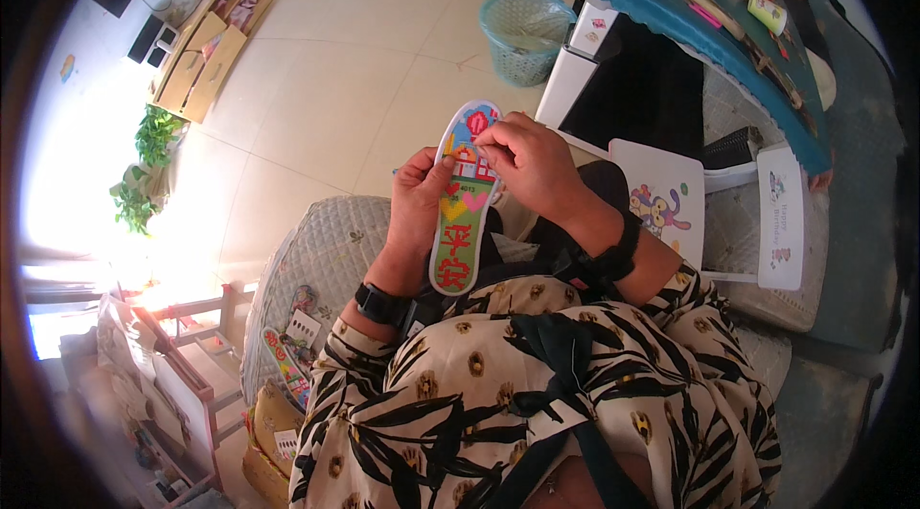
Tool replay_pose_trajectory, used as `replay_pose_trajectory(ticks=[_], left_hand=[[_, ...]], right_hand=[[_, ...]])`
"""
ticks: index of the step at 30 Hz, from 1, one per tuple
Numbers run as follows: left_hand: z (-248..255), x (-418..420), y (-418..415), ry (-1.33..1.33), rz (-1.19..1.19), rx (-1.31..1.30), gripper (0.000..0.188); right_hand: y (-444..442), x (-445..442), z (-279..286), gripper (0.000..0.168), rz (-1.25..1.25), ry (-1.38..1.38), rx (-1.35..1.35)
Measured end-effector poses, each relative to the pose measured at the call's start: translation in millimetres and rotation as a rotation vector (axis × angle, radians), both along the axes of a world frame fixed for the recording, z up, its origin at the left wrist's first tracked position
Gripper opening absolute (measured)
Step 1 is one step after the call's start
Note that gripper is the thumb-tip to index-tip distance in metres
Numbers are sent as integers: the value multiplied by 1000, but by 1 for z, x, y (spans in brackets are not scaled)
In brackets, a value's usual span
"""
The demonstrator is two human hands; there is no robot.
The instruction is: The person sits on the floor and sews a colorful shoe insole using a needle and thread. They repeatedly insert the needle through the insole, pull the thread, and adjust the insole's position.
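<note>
An embroidered shoe insole [460, 207] with a white edge, colourful pattern and stitched characters is held upright above my lap. My left hand [420, 196] grips its left edge, with the thumb on the patterned face. My right hand [528, 160] is at the upper right part of the insole, thumb and fingertips pinched together over the pattern; whether a needle or thread is between them is too small to tell. A second patterned insole [287, 365] lies on the quilted seat cover at my left, beside a card with dark oval marks [303, 331].
A blue plastic basket [521, 42] with a liner stands on the tiled floor ahead. A small white chair with a cartoon print [661, 200] is at the right, under a table with a teal cloth [675, 13] and packets. A yellow bag [269, 437] is at lower left.
</note>
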State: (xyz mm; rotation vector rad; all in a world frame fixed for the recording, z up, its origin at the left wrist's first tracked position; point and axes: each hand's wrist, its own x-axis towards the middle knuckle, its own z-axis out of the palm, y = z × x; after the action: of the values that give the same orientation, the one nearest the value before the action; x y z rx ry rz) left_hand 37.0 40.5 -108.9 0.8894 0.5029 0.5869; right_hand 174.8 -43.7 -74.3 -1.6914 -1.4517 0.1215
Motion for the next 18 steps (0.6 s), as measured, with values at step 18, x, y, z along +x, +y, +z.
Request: replay_pose_trajectory(ticks=[18], left_hand=[[-6, -5, -6, 470, 246, 902, 10]], right_hand=[[-2, -6, 0, 5, 53, 15, -58]])
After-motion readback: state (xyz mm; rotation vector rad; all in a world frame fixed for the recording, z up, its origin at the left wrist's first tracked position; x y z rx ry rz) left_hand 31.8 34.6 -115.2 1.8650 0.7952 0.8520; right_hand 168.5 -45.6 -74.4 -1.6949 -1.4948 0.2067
